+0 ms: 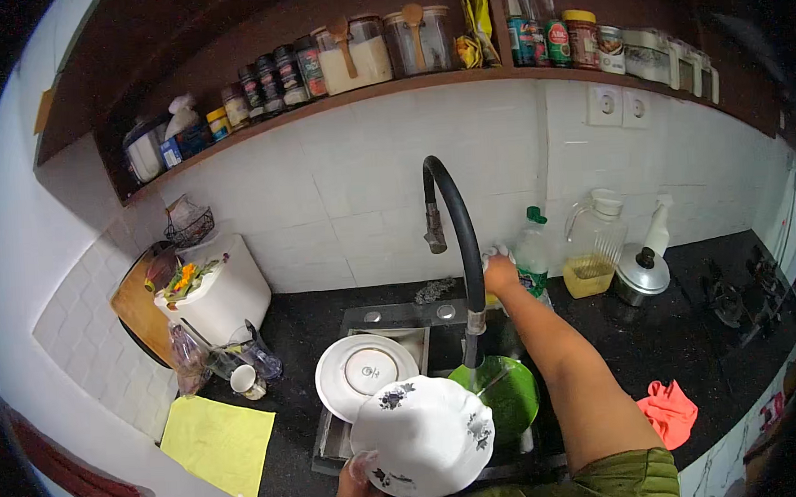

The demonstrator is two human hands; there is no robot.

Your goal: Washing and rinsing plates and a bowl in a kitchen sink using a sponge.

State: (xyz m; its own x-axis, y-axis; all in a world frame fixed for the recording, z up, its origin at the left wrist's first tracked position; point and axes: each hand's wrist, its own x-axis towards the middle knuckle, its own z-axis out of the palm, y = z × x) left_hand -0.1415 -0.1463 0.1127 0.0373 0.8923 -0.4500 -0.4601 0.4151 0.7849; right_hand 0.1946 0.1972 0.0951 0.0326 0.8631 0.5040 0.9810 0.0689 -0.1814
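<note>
My left hand (360, 483) grips the lower left rim of a white floral plate (421, 436) with a wavy edge, tilted over the sink. My right arm stretches past the black flexible faucet (461, 238) to the back of the counter. There my right hand (500, 273), with white suds on its fingers, is beside a clear plastic bottle (531, 245) with a green cap. Something yellow shows just under that hand, and its grip is partly hidden. An upside-down white plate (371, 371) lies over the sink's left side. A green basin (514, 394) sits under the faucet.
Left of the sink are a yellow cloth (216, 447), a mug (248, 382) and a white bin (219, 305). A glass pitcher (591, 258), a lidded pot (641, 276), a red cloth (670, 413) and a stove (738, 298) stand right. A shelf (430, 81) overhangs.
</note>
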